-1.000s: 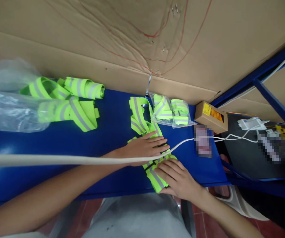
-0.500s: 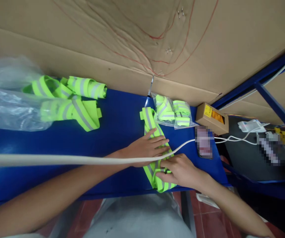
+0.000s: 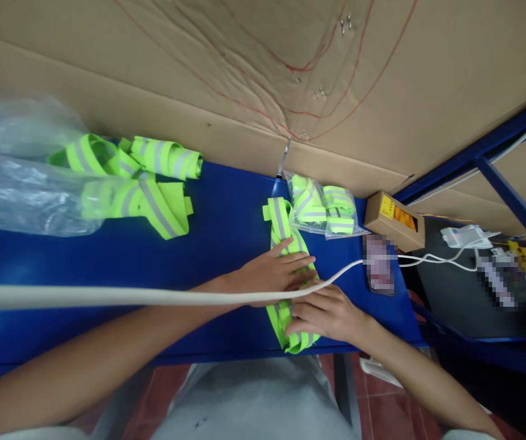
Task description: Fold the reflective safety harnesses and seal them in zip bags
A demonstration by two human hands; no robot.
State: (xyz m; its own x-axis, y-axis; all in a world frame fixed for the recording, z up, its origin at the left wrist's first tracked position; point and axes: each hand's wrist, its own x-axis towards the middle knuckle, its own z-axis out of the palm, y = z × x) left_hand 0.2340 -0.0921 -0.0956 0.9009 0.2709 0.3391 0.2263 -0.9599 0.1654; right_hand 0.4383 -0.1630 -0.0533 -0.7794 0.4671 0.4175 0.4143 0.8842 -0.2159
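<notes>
A neon-yellow reflective strap bundle (image 3: 281,223) lies lengthwise on the blue table (image 3: 226,244), near its front edge. My left hand (image 3: 274,273) rests across the middle of the bundle, fingers spread and flat. Just below and to the right, my right hand (image 3: 320,311) lies over the lower part of the bundle with its fingers stretched over the fabric. The hands are close together, and they cover part of the straps. A white cable (image 3: 153,297) crosses in front of both hands.
Two bagged strap packs (image 3: 339,211) lie behind the bundle. To their right are a cardboard box (image 3: 393,221) and a phone (image 3: 380,266). More neon straps (image 3: 166,208) and clear plastic bags (image 3: 29,201) are at the left. Cardboard stands along the back.
My right hand's fingers have moved from gripping at the bundle's lower right edge to lying flatter over it. My left hand stays on the bundle. The view has shifted slightly.
</notes>
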